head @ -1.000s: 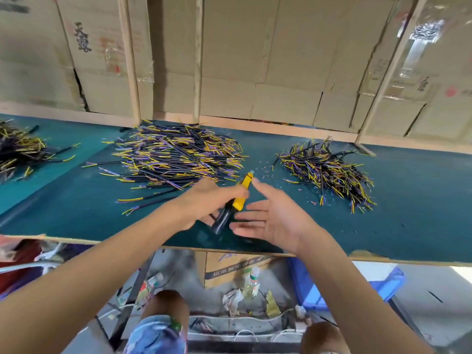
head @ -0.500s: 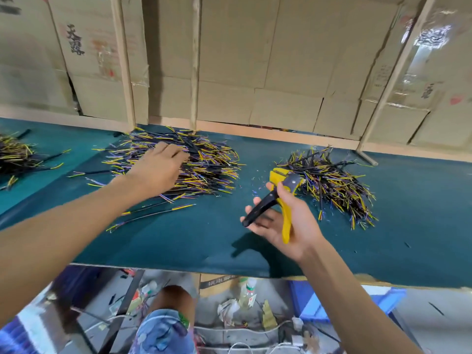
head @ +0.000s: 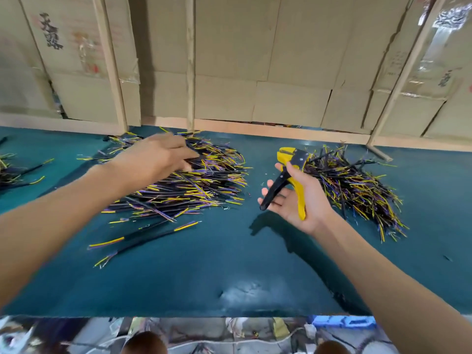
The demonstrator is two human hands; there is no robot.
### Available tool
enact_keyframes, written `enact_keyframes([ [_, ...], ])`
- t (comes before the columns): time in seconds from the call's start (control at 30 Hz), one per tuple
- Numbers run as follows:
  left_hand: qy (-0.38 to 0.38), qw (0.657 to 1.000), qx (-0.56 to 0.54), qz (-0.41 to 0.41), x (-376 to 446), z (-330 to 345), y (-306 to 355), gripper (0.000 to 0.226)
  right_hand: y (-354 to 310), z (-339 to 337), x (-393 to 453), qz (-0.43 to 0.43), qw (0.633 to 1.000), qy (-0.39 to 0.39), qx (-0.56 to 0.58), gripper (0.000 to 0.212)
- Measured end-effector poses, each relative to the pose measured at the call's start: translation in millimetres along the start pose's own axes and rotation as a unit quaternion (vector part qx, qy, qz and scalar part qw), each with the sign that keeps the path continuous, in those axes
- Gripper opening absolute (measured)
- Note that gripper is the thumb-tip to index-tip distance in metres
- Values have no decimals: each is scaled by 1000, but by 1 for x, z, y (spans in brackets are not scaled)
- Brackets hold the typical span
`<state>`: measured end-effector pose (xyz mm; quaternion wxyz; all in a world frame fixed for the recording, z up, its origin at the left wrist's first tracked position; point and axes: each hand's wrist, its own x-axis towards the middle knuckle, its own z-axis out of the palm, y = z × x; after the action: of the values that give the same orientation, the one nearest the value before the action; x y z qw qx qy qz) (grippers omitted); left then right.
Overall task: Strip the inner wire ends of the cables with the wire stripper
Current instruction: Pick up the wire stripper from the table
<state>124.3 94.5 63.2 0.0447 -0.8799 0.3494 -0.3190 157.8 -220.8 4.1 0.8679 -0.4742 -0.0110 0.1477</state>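
Note:
My left hand [head: 153, 159] reaches over the big pile of black cables [head: 204, 187] with yellow and purple inner wires. Its fingertips pinch a black cable at the top of the pile; motion blur hides the details. My right hand [head: 296, 203] hovers palm up between the two piles. It holds the yellow and black wire stripper [head: 293, 159], with the thumb across the handles and the jaws pointing away from me. A second, smaller cable pile [head: 357, 185] lies just right of the stripper.
The green table mat [head: 204, 277] has two loose cables [head: 143, 236] in front of the big pile. A third pile [head: 10, 169] sits at the far left edge. Cardboard sheets [head: 255, 72] and wooden posts [head: 378, 152] close off the back.
The stripper passed from my left hand to my right hand. My left hand then went left to the big pile and now pinches a cable there.

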Motion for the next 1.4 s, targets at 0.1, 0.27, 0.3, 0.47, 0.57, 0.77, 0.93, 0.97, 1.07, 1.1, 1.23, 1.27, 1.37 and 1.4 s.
enact_keyframes([
  [0.1,20,998,-47,-24,18,0,11,26,-5,-7,10,-10,1000,-28,4,39],
  [0.27,152,768,-536,-314,56,29,67,14,3,-21,9,-52,994,-74,68,29],
  [0.3,156,659,-652,-341,60,36,78,15,4,-22,7,-62,991,-80,87,29],
  [0.47,239,424,-782,-389,67,74,112,17,7,-24,-3,-52,990,-129,37,39],
  [0.57,284,429,-762,-394,64,86,114,16,11,-20,-6,-28,987,-154,-22,44],
  [0.77,299,420,-771,-374,57,87,118,13,23,-9,-6,-46,984,-161,-62,53],
  [0.93,325,363,-799,-352,60,89,118,10,17,-12,-5,-40,990,-115,-66,53],
  [0.97,324,360,-803,-348,61,90,118,9,15,-12,-6,-35,990,-117,-69,51],
  [1.07,309,367,-810,-337,61,95,117,7,17,-10,-7,-24,988,-128,-82,46],
  [1.1,303,375,-808,-339,60,97,117,7,18,-8,-7,-25,988,-126,-82,44],
  [1.23,304,398,-791,-352,60,102,115,10,20,-6,-1,-38,993,-98,-48,32],
  [1.27,307,401,-787,-353,61,103,115,8,20,-6,2,-42,995,-87,-38,29],
  [1.37,298,427,-780,-347,61,105,116,8,21,-8,10,-50,996,-64,-37,31],
  [1.4,287,447,-775,-342,62,107,117,16,23,-10,12,-50,996,-57,-36,33],
])
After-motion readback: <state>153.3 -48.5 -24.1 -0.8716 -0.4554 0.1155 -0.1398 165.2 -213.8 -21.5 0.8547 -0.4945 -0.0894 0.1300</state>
